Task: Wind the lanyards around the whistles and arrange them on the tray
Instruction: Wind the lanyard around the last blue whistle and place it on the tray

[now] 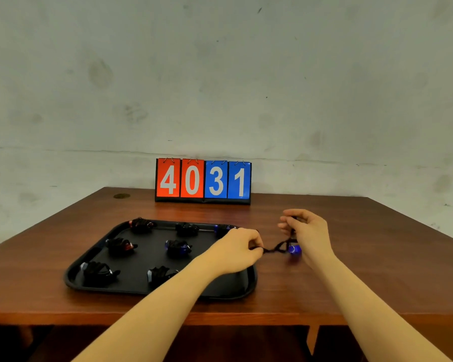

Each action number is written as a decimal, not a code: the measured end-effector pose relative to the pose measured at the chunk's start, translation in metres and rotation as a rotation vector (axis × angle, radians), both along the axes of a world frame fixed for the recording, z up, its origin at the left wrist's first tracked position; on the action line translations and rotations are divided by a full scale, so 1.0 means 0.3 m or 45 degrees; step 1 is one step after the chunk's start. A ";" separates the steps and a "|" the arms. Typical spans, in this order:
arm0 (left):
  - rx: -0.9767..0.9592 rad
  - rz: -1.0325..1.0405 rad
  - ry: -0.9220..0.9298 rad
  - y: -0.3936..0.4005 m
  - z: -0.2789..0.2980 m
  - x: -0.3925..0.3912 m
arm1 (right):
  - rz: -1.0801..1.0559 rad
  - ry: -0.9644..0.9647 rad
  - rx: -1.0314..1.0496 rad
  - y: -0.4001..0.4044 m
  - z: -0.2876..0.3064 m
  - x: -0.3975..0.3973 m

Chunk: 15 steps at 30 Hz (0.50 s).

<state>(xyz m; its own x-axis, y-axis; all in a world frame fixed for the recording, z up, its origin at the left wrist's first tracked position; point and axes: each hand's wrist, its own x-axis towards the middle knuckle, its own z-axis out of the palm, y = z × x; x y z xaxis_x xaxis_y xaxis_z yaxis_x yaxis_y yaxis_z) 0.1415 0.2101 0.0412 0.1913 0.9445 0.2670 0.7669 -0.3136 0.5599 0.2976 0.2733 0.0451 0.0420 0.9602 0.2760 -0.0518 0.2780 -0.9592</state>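
Note:
A black tray lies on the wooden table and holds several whistles wrapped in black lanyards, such as a red one and a blue one. Right of the tray, a blue whistle hangs just above the table on its black lanyard. My left hand, over the tray's right edge, pinches one end of that lanyard. My right hand grips the cord higher up, with the whistle dangling just below its palm.
A flip scoreboard reading 4031 stands at the back of the table against a grey wall. A small round dark mark sits at the back left of the tabletop. The table's front edge runs below the tray.

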 end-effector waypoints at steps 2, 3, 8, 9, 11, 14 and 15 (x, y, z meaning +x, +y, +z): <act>-0.007 0.000 -0.021 0.004 0.006 -0.003 | 0.061 0.011 0.014 -0.010 0.030 -0.023; -0.004 0.019 -0.048 0.007 0.011 -0.011 | 0.078 -0.022 0.035 -0.015 0.046 -0.036; 0.115 0.161 -0.240 0.034 0.033 -0.051 | 0.140 -0.213 0.286 -0.061 0.108 -0.091; 0.130 0.161 -0.247 0.039 0.036 -0.054 | 0.174 -0.215 0.323 -0.070 0.114 -0.103; 0.137 0.143 -0.234 0.050 0.037 -0.058 | 0.233 -0.190 0.379 -0.084 0.125 -0.128; 0.111 0.131 -0.246 0.057 0.033 -0.060 | 0.303 -0.097 0.440 -0.096 0.142 -0.154; 0.104 0.128 -0.261 0.058 0.030 -0.062 | 0.308 -0.075 0.459 -0.099 0.147 -0.159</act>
